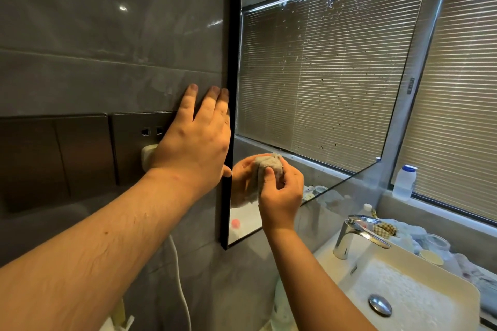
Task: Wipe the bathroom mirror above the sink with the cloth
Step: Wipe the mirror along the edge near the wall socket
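Note:
The black-framed mirror [322, 67] hangs on the grey tiled wall above the sink, with spots and water droplets across its glass. My right hand [281, 196] grips a bunched grey cloth [269, 166] and holds it against the mirror's lower left corner; the hand's reflection shows just left of it. My left hand [196, 137] lies flat on the wall with straight fingers, its fingertips at the mirror's black left edge.
A white sink [419, 266] with a chrome tap [357, 234] sits at lower right. Jars and cloths crowd the counter behind it. A white bottle [404, 181] stands on the sill by the blinds. A socket plate [134, 137] with a white plug and cable is under my left hand.

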Available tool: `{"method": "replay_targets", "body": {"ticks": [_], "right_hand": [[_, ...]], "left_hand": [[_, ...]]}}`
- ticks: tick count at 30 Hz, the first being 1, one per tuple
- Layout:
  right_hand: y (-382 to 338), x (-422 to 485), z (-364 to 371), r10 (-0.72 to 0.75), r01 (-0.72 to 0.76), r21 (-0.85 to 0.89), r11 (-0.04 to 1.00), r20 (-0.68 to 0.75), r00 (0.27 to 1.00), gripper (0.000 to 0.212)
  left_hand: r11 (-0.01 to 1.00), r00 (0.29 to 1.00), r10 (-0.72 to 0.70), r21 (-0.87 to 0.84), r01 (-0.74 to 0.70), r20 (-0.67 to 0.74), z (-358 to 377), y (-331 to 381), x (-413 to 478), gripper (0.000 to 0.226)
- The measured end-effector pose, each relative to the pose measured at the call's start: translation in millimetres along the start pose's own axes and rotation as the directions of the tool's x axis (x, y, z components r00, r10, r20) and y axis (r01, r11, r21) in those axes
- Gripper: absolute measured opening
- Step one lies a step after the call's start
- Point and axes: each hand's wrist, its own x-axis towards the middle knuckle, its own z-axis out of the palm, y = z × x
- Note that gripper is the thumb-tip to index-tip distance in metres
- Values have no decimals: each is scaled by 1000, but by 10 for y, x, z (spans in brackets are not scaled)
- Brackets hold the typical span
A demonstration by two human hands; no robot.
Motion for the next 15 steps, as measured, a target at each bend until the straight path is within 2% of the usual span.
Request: {"method": "replay_targets", "body": {"ticks": [4,9,15], "right_hand": [[55,224,-7,38,-39,-20,999,-64,997,29],[150,536,-49,144,-151,-53,987,-116,983,29],[278,710,-67,272,-277,-11,961,-144,951,29]], "left_hand": [[1000,1000,2,-4,-2,-3,9,2,1,106],[1000,1000,-2,-11,2,-10,20,0,8,106],[1000,1000,4,-3,-4,-8,36,-2,9,108]]}}
